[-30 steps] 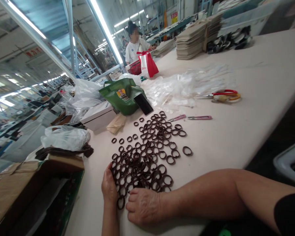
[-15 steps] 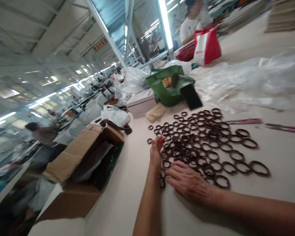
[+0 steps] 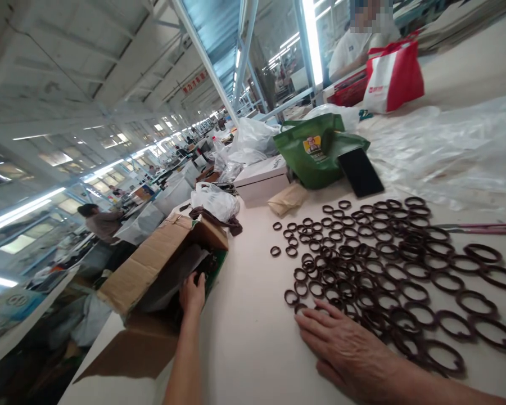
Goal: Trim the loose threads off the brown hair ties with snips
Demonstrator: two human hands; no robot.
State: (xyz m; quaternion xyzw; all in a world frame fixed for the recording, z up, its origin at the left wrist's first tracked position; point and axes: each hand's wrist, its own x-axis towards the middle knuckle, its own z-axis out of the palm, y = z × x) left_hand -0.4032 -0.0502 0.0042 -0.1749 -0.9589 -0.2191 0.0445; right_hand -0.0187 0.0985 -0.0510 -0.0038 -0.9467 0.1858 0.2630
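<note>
Many dark brown rings [image 3: 365, 281] lie spread and partly heaped on the pale table. My right hand [image 3: 346, 343] rests palm down at the near left edge of the rings, its fingers stretched out and touching or close to the nearest ones. Over on the left, my left hand [image 3: 193, 293] reaches into the mouth of an open cardboard box [image 3: 147, 264]. Thumb and forefinger show a gap between them; the other fingertips are hidden inside. The box lies tilted, with a grey sheet [image 3: 175, 281] and dark contents in it.
Behind the rings are a green bag [image 3: 307, 149], a black phone [image 3: 361, 173], a folded tan packet [image 3: 287, 199] and a white box [image 3: 261, 183]. Pink-handled scissors [image 3: 484, 228] lie at right. Clear plastic sheeting [image 3: 451, 152] and a red-and-white bag [image 3: 394, 76] sit farther back, near a person.
My left hand has left the rings and moved left into the cardboard box. My right hand stays by the rings, now flatter. The view has shifted left.
</note>
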